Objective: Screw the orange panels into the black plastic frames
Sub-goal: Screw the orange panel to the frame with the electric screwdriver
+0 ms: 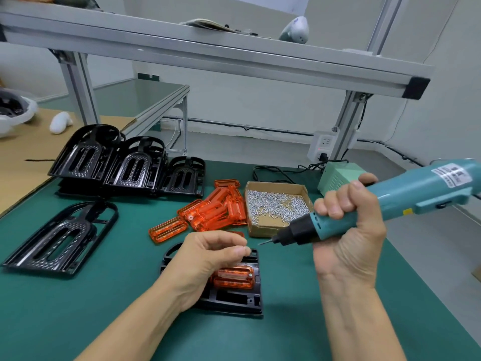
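We're working on the black frame (231, 300) lying flat on the green mat (78, 308), near centre. An orange panel (234, 277) is sitting in it, with a screw head showing at the panel's right end. Our left hand (208, 256) is hovering over the frame, fingers curled, thumb and forefinger pinched together at the tips; can't tell whether there's a screw between them. Our right hand (348, 230) is gripping the teal electric screwdriver (385, 204), bit pointing left toward the left fingertips, clear of the frame.

Just beyond the frame: loose orange panels pile (213, 212). Right of the pile, touching it, an open cardboard box (276, 204) is holding a scattered layer of small silver screws (276, 204). Far right of the box, a pale green power unit (335, 178). Far left: stacked black frames (125, 162), one more single frame (62, 238) lying nearer on the left.
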